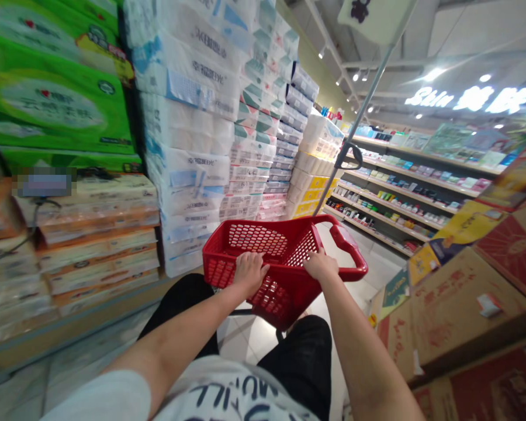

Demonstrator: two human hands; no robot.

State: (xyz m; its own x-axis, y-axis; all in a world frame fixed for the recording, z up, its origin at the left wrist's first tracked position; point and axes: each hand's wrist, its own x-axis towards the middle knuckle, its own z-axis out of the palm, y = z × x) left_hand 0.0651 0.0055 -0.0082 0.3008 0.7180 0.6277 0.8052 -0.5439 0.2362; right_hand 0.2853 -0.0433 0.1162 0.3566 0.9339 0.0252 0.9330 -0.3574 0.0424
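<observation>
A red plastic shopping basket (263, 242) hangs tilted in front of my legs in a shop aisle, and nothing shows inside it. My left hand (248, 271) grips its near rim with the fingers curled over the edge. My right hand (320, 264) holds the rim further right, close to the thick red handle (353, 251). A grey metal pull rod (360, 120) rises from behind the basket toward the ceiling.
Tall stacks of packaged tissue and paper rolls (188, 128) line the left side, with green packs (52, 88) above orange ones. Cardboard boxes (460, 304) crowd the right. Shelves of small goods (403, 193) run along the far right. Pale floor tiles (254, 339) show below.
</observation>
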